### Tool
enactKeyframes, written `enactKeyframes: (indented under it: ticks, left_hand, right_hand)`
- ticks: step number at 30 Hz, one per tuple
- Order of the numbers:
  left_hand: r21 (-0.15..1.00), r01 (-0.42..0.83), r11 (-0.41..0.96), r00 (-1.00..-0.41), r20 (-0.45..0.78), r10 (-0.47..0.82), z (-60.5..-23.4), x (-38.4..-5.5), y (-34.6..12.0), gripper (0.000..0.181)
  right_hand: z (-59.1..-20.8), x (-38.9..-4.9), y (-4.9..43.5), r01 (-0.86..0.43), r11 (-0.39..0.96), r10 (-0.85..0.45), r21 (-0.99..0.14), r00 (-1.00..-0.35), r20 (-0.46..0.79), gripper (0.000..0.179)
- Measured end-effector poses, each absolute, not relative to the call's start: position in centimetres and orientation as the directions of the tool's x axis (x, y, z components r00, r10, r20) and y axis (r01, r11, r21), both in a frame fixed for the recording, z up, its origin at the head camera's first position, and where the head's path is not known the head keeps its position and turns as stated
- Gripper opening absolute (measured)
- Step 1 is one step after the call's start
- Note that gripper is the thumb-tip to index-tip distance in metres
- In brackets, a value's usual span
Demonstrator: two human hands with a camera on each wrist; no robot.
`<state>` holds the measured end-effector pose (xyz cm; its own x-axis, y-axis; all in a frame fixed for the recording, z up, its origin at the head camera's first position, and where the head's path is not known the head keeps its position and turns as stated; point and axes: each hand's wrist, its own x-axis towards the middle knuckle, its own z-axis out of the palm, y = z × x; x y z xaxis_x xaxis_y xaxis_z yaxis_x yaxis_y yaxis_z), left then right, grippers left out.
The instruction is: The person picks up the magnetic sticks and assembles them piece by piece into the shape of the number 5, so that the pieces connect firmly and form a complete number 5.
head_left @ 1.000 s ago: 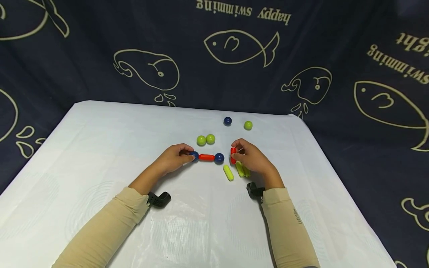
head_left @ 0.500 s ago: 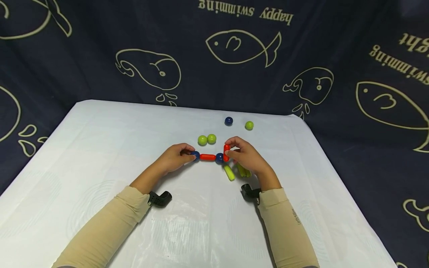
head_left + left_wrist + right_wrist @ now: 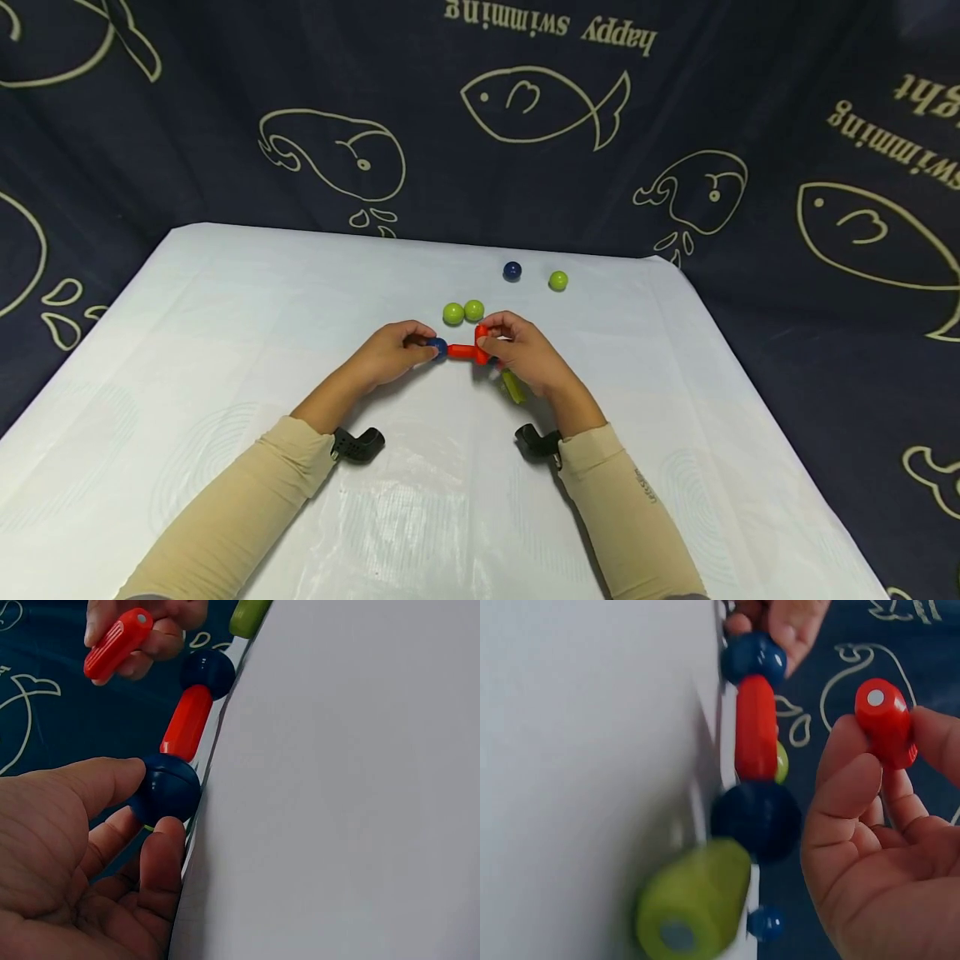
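Note:
My left hand (image 3: 388,356) pinches a dark blue ball (image 3: 166,790) between thumb and fingers. A red magnetic rod (image 3: 187,724) joins that ball to a second blue ball (image 3: 208,673), forming a bar along the table. My right hand (image 3: 528,354) holds another red magnetic rod (image 3: 886,724) by its sides, a pale round spot showing on its end. In the head view this rod overlaps the joined one, and my right hand mostly hides the second ball. Both wrist views show a gap between the held rod and the bar.
On the white table (image 3: 420,500), a yellow-green rod (image 3: 514,387) lies just below my right hand. Two green balls (image 3: 453,313) sit side by side behind the bar. Farther back are a loose blue ball (image 3: 512,271) and another green ball (image 3: 558,281). A dark patterned cloth (image 3: 480,192) hangs behind.
My right hand has moved left with the red rod, from beside the bar to over it, and now covers the yellow-green rods farther right. The left hand keeps its hold on the blue ball.

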<state>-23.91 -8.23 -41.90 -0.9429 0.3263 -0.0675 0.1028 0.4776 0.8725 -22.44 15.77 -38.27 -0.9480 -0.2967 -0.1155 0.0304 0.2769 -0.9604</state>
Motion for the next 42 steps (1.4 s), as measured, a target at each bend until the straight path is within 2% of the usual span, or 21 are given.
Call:
enactKeyframes:
  ticks: [17,25,42]
  left_hand:
    - [0.887,0.093,0.452,-0.938,-0.075,0.340,-42.0,-23.9,-8.3,0.032]
    - [0.884,0.100,0.458,-0.939,-0.068,0.338,-41.8,-23.9,-8.4,0.032]
    - [0.882,0.102,0.460,-0.935,-0.072,0.346,-41.9,-23.8,-8.5,0.034]
  right_hand:
    - [-39.5,-21.6,13.3,0.155,0.223,-0.376,-0.962,-0.897,-0.232,0.024]
    - [-40.0,-21.5,12.5,0.180,0.187,-0.397,-0.966,-0.885,-0.242,0.026]
    - [-41.0,-21.0,11.2,0.235,0.208,-0.403,-0.949,-0.864,-0.302,0.025]
